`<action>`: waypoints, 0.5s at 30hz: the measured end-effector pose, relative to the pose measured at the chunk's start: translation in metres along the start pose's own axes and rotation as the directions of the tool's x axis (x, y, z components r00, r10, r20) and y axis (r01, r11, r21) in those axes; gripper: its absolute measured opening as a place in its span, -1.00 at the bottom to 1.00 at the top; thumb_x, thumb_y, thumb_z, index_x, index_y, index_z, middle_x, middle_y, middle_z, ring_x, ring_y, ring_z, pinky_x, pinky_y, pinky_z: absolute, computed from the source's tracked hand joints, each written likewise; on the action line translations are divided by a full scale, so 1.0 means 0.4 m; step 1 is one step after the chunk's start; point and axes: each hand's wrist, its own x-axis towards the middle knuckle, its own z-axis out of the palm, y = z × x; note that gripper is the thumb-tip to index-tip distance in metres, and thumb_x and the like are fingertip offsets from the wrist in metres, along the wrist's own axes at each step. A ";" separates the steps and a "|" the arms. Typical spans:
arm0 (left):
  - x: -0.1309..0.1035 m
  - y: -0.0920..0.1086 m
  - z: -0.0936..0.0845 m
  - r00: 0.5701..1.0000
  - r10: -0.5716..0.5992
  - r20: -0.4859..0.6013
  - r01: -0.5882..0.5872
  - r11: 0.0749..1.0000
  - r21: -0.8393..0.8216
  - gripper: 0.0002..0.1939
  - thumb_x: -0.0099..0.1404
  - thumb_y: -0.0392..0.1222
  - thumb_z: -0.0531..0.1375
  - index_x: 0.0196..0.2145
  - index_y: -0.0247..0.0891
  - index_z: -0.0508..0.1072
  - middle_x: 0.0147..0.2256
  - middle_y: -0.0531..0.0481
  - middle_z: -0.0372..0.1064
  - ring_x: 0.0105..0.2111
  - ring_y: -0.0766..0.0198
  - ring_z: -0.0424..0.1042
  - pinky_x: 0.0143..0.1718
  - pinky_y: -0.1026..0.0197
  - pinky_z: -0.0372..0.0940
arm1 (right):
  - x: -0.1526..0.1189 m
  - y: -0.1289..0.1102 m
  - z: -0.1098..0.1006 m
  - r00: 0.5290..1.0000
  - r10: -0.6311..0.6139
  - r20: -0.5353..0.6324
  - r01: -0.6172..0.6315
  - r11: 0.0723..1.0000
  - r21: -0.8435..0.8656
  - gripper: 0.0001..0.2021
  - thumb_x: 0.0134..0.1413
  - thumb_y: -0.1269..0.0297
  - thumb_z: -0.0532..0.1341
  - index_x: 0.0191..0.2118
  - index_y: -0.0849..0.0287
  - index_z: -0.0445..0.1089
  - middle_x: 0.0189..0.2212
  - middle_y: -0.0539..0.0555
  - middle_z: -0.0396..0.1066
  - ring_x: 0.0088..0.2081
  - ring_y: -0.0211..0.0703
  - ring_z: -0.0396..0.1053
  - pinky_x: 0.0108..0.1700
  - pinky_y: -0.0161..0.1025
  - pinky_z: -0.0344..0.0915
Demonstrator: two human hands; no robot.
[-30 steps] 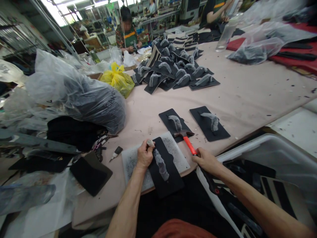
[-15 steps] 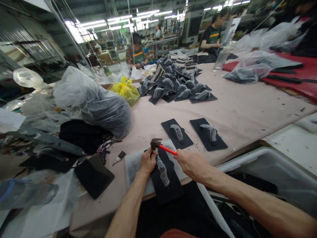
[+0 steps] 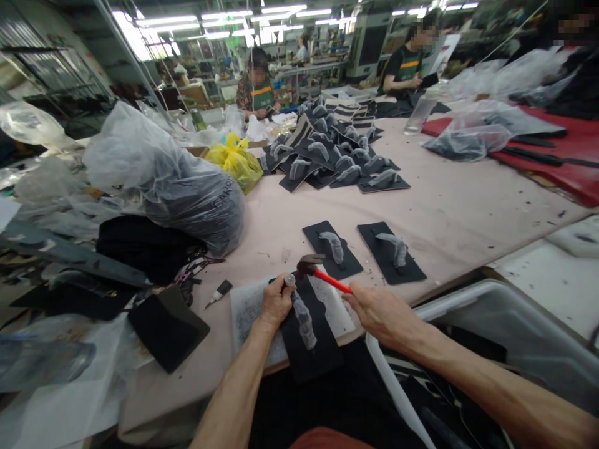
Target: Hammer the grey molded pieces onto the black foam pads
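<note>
Left hand [image 3: 276, 302]: closed round a rod [image 3: 290, 280], round top facing up.
Right hand [image 3: 374, 308]: gripping the hammer [image 3: 333, 281] by its red handle.
Hammer head [image 3: 307, 264]: half a second ago it was on or over the rod's top; now it's just clear, right of your left hand.
What that means: you look to be between taps, rod lined up.
Panel [image 3: 322, 343]: starts at your left hand, runs back toward you, wrapped grip [image 3: 304, 321] up, near end past the board [image 3: 248, 315].
Rod's tip: fingers hide it, so I can't tell if it touches the panel.
Beyond your right hand: left spare [image 3: 350, 265] and right spare [image 3: 384, 249], lying apart.
Left of your left hand: small bottle [image 3: 219, 294].
</note>
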 end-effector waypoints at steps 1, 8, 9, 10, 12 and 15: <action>0.000 0.001 0.000 1.000 -0.003 -0.007 0.002 1.000 -0.008 -0.83 0.27 -0.24 0.14 -0.19 -0.17 0.49 -0.33 0.02 0.53 -0.31 0.23 0.49 -0.21 0.25 0.33 | -0.004 0.026 0.011 0.999 0.044 0.002 -0.045 0.999 0.031 -0.69 0.37 0.10 -0.07 -0.26 0.15 0.28 -0.53 0.04 0.36 -0.52 -0.20 0.26 -0.45 -0.24 -0.10; 0.001 -0.009 0.004 0.999 -0.033 -0.030 0.031 0.998 -0.060 -0.82 0.23 -0.20 0.21 -0.19 -0.18 0.50 -0.26 -0.02 0.56 -0.25 0.20 0.52 -0.15 0.21 0.37 | -0.004 0.205 0.148 0.921 0.371 0.122 -0.387 0.908 0.158 -0.61 0.36 0.14 -0.14 -0.30 0.21 0.35 -0.45 0.12 0.39 -0.38 -0.11 0.36 -0.31 -0.22 0.17; 0.001 -0.012 0.006 0.998 -0.043 -0.042 0.040 0.996 -0.074 -0.81 0.22 -0.18 0.22 -0.19 -0.19 0.51 -0.26 -0.01 0.56 -0.26 0.20 0.53 -0.16 0.21 0.37 | 0.000 0.209 0.162 0.912 0.402 0.082 -0.409 0.907 0.101 -0.62 0.35 0.16 -0.12 -0.23 0.25 0.36 -0.39 0.17 0.41 -0.34 -0.07 0.37 -0.28 -0.18 0.20; 0.001 -0.014 0.007 0.997 -0.056 -0.055 0.052 0.995 -0.086 -0.81 0.21 -0.17 0.24 -0.20 -0.19 0.51 -0.28 -0.01 0.56 -0.27 0.20 0.53 -0.17 0.21 0.37 | 0.005 0.200 0.168 0.916 0.401 0.012 -0.401 0.915 0.050 -0.65 0.34 0.17 -0.08 -0.13 0.28 0.36 -0.30 0.23 0.42 -0.28 -0.01 0.38 -0.23 -0.15 0.22; 0.003 -0.014 0.009 0.993 -0.086 -0.081 0.078 0.992 -0.100 -0.79 0.17 -0.13 0.28 -0.21 -0.19 0.51 -0.31 0.00 0.56 -0.31 0.22 0.52 -0.20 0.23 0.38 | 0.016 0.146 0.160 0.948 0.278 -0.154 -0.280 0.960 0.005 -0.64 0.29 0.24 0.00 0.07 0.32 0.30 -0.06 0.35 0.36 -0.08 0.10 0.36 -0.07 -0.05 0.24; 0.005 0.000 0.011 0.987 -0.125 -0.104 0.112 0.987 -0.119 -0.76 0.13 -0.09 0.32 -0.24 -0.19 0.50 -0.35 0.03 0.55 -0.35 0.24 0.51 -0.26 0.25 0.38 | 0.026 0.002 0.115 0.970 -0.111 -0.217 0.143 0.980 0.137 -0.51 0.21 0.35 0.06 0.26 0.19 0.16 0.17 0.28 0.19 0.14 0.08 0.22 0.15 -0.02 0.16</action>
